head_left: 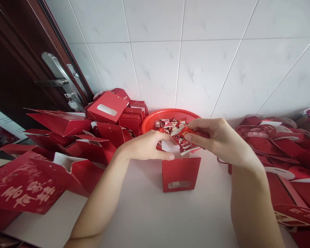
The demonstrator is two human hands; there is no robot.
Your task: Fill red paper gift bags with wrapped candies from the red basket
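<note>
Head view: right hand [218,139] pinches a packet [182,139] whose tilt could snag the box [181,170], left hand [146,146] spread at its mouth.

Central box [181,170]: smooth, matt paperboard; packet [182,142]: shiny plastic film. Basket [145,127]: perforated plastic, glossy. Wall tiles [155,69]: smooth, glazed; door handle [53,82]: satin metal.

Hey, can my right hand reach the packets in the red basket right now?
Likely yes: the red basket sits just beyond the right hand, though it already holds a packet.
</note>
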